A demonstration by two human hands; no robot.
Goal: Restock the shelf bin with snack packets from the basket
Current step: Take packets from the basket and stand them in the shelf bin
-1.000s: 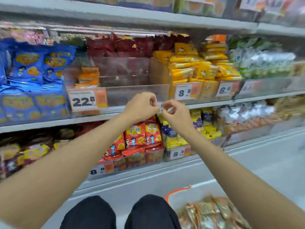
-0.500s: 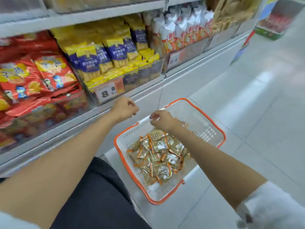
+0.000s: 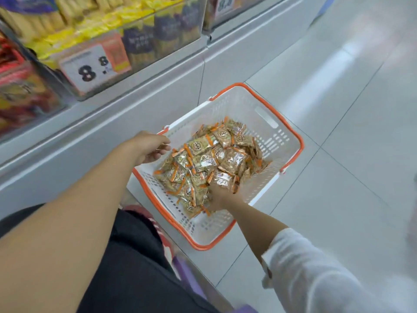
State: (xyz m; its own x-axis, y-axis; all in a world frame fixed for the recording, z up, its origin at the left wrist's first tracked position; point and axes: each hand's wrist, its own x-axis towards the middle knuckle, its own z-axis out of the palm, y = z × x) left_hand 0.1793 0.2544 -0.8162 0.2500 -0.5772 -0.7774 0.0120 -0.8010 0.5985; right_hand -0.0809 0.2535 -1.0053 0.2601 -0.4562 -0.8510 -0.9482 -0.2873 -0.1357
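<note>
The right hand [image 3: 220, 196] was deep in the packets [image 3: 223, 154] at the near side of the basket [image 3: 293, 136], and its fingers were hidden under them, so I cannot tell if they grasped any. The left hand [image 3: 149, 146] hung above the basket's left rim, fingers loosely curled and released, with the packets just to their right.
</note>
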